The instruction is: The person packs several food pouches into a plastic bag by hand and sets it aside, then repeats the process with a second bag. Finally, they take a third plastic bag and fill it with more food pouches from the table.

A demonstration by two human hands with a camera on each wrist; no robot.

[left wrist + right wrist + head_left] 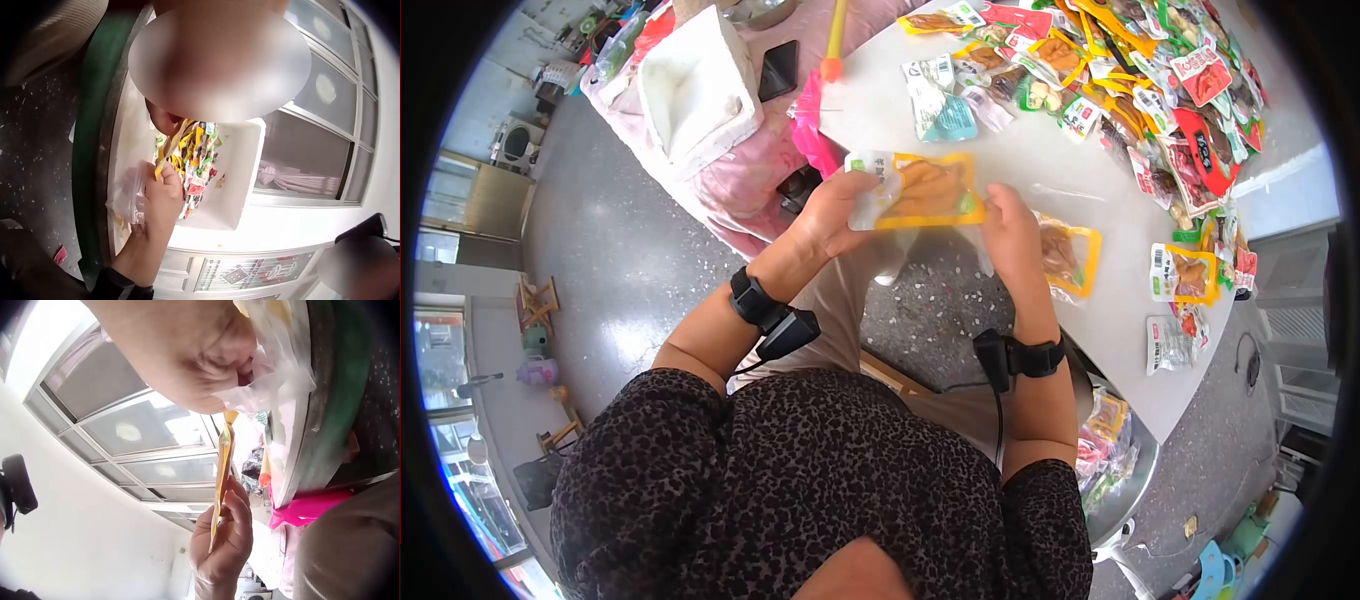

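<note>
2 hands on 1 yellow-edged packet (930,192): left hand (836,214) grips its left end, right hand (1010,240) pinches its right end, clear plastic (272,378) bunched at the right fingers. Packet held up over near edge of pale table (855,105); big heap of mixed packets (1140,85) far right.

the right hand (187,359), near, holds crumpled clear plastic (275,375) and the near end of a yellow-edged packet (223,469), seen edge-on. farther off, the left hand (220,547) pinches the packet's far end. a green band (340,381) runs along the pale tabletop (290,440). at its far end show an orange-tipped stick (265,479) and bright pink plastic (312,507), near a trouser leg (350,544).
</note>
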